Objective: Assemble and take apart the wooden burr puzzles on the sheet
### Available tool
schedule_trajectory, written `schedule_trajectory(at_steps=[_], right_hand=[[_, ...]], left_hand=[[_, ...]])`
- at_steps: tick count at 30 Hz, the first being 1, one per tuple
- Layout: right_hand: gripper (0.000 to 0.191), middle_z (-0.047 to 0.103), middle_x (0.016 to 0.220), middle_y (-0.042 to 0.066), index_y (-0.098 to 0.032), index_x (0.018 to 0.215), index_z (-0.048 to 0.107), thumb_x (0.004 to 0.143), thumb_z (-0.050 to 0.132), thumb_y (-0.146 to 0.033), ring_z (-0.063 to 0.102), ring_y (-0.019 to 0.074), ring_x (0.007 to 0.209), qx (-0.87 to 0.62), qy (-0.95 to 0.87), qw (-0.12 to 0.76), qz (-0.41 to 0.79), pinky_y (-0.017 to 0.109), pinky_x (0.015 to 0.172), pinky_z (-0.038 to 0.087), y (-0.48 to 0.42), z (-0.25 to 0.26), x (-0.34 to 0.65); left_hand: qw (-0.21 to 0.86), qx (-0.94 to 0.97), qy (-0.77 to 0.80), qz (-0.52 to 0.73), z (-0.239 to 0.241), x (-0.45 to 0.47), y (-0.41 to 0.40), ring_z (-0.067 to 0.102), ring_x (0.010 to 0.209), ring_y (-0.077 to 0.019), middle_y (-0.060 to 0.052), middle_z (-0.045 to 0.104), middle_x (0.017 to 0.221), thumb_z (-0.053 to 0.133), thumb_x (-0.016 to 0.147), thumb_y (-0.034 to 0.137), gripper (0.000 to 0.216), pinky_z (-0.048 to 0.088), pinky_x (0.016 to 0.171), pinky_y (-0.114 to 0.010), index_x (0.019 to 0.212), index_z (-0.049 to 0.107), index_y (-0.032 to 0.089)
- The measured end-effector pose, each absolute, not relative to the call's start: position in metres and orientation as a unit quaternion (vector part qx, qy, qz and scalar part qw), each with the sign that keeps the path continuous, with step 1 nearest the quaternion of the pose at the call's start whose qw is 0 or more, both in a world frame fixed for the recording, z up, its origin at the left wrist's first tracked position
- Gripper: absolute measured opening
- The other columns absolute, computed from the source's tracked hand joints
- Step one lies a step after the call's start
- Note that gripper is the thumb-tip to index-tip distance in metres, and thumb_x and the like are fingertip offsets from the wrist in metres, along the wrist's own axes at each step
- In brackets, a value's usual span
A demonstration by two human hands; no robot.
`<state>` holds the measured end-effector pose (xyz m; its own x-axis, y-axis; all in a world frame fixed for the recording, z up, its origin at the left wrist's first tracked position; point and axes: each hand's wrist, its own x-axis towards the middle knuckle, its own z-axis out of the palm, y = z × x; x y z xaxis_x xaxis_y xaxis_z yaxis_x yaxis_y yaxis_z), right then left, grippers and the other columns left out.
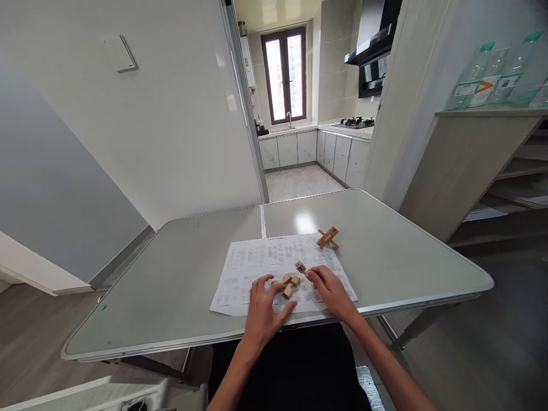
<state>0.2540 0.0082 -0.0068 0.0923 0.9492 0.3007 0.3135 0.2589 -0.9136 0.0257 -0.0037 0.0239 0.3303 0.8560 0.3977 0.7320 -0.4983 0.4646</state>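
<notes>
My right hand [333,290] pinches one end of a small wooden puzzle piece [300,266] between thumb and fingertips, tilted just above the paper. A dark mark shows on the piece's thicker end. Thumb and fingers apart, my left hand [264,308] curves beside a small group of light wooden pieces [288,291]. Whether its fingertips touch them I cannot tell. Beneath both hands lies a printed instruction sheet [240,274] with rows of small diagrams. At its far right corner stands a crossed wooden puzzle [328,236] of interlocked bars.
The grey-topped table [162,285] has a pale rim and a seam across it. A tiny green bit [102,307] lies near its left edge. Plastic bottles [471,77] stand on a shelf unit [466,154] at right. Beyond the table a doorway opens onto a kitchen.
</notes>
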Motion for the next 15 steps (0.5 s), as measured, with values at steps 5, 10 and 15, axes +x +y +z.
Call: schedule_trajectory(at_steps=[5,10,15], right_hand=[[0.05,0.062,0.07,0.001,-0.025,0.085,0.062,0.101,0.043,-0.068,0.06,0.0228,0.068,-0.527,-0.586,0.519,0.331,0.034,0.069,0.047,0.006,-0.002,0.255],[0.056,0.068,0.073,0.002,-0.026,0.085,0.057,0.101,0.035,-0.074,0.062,0.0209,0.061,-0.509,-0.571,0.519,0.381,0.033,0.063,0.049,0.006,0.0,0.252],[0.052,0.064,0.071,0.0,-0.026,0.09,0.055,0.099,0.04,-0.075,0.057,0.0198,0.057,-0.504,-0.554,0.531,0.398,0.033,0.059,0.048,0.004,0.002,0.252]], left_hand=[[0.101,0.8,0.507,0.304,0.023,0.03,0.001,0.049,0.131,-0.0349,-0.01,0.056,0.133,0.073,0.092,0.04,0.019,0.048,0.107,-0.057,0.107,0.073,0.028],[0.127,0.795,0.486,0.34,0.029,0.036,0.003,0.048,0.132,-0.0326,-0.009,0.058,0.134,0.065,0.099,0.038,0.015,0.046,0.109,-0.053,0.106,0.072,0.027],[0.298,0.739,0.476,0.372,0.039,0.041,0.002,0.063,0.103,-0.0257,-0.009,0.068,0.107,0.053,0.103,0.051,0.031,0.053,0.093,-0.042,0.103,0.065,0.022]])
